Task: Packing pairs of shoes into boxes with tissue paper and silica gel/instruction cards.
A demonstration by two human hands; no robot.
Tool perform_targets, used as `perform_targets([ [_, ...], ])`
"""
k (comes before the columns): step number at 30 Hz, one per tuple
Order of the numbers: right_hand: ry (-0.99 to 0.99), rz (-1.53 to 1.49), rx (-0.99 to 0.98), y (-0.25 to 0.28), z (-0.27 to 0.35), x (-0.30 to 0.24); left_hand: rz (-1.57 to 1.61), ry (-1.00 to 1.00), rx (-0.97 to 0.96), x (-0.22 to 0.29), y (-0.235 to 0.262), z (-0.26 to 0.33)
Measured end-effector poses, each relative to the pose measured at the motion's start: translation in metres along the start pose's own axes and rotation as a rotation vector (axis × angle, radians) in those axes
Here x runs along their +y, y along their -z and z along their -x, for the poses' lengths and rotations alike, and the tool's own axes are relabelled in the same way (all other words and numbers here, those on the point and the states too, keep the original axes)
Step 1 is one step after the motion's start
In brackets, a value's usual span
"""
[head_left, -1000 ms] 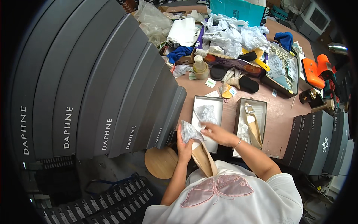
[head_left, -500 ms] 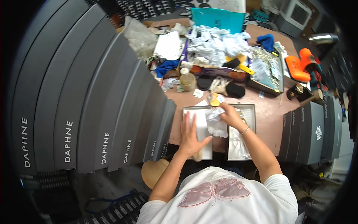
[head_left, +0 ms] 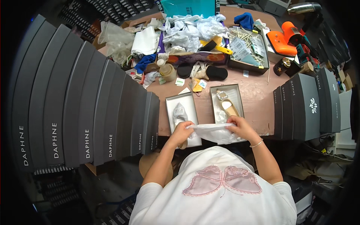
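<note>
White, crinkled tissue paper [head_left: 210,131] stretches between your hands, its left end pinched by your left hand [head_left: 181,132], its right end by your right hand [head_left: 241,128], near the beige, glitter-buckled shoe [head_left: 230,108] lying in a grey-rimmed, open rectangular box [head_left: 234,93].

Wrapped shoe [head_left: 179,111] ptly behind L hand [head_left: 182,132], teal box [head_left: 190,7] top off-pic.

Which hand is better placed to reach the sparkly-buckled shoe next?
Probably the right hand: it is just nearside of that shoe, while the left hand is over the left box. Both hold the white paper, so the right would need to let go first.
</note>
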State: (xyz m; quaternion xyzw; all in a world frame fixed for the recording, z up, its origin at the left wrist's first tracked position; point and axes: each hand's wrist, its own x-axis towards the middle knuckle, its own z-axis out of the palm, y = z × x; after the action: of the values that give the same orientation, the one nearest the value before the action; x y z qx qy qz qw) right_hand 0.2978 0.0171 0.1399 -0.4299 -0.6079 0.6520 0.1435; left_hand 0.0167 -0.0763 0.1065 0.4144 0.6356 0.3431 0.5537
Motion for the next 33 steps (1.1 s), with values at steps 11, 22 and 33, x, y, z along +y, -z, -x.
perform_targets([
  [11,-0.094,-0.333,0.048,0.036,0.048,0.027,0.672,0.189,0.123,-0.066,0.009,0.082],
  [22,-0.235,-0.202,0.135,0.057,0.047,0.02,0.451,0.149,0.408,-0.057,-0.004,0.046],
  [33,-0.152,0.269,0.189,0.079,0.086,0.04,0.949,0.267,0.21,-0.017,-0.015,0.011],
])
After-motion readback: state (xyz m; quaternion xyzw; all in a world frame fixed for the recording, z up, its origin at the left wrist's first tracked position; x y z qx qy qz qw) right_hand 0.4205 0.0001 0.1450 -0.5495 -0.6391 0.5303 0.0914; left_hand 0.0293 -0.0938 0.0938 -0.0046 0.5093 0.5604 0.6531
